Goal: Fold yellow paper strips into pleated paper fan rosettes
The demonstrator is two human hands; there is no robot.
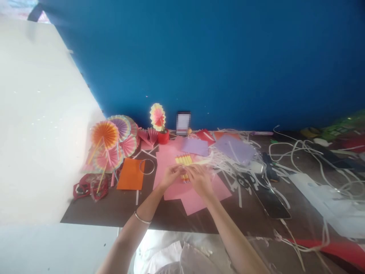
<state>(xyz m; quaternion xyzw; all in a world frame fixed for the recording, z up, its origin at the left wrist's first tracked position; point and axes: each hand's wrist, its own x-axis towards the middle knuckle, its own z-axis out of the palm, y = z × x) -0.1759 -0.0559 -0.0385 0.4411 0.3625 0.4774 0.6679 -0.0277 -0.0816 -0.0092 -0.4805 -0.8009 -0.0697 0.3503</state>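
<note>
Pleats [184,160], centre: middle covered by the left hand [172,175] and right hand [199,179]; fingertips blurred, grip not readable from here. Panel [183,123], 12 o'clock: face pixelated, content illegible. Green item [346,125], 3 o'clock: blurred, cut off at the view's edge. Red item [342,252], 4 o'clock: cut off, unidentifiable. Forearms [139,224], 5 and 7 o'clock: cut off below.

Dark table [188,224] against blue wall [216,57], white wall [37,114] adjoining.
</note>
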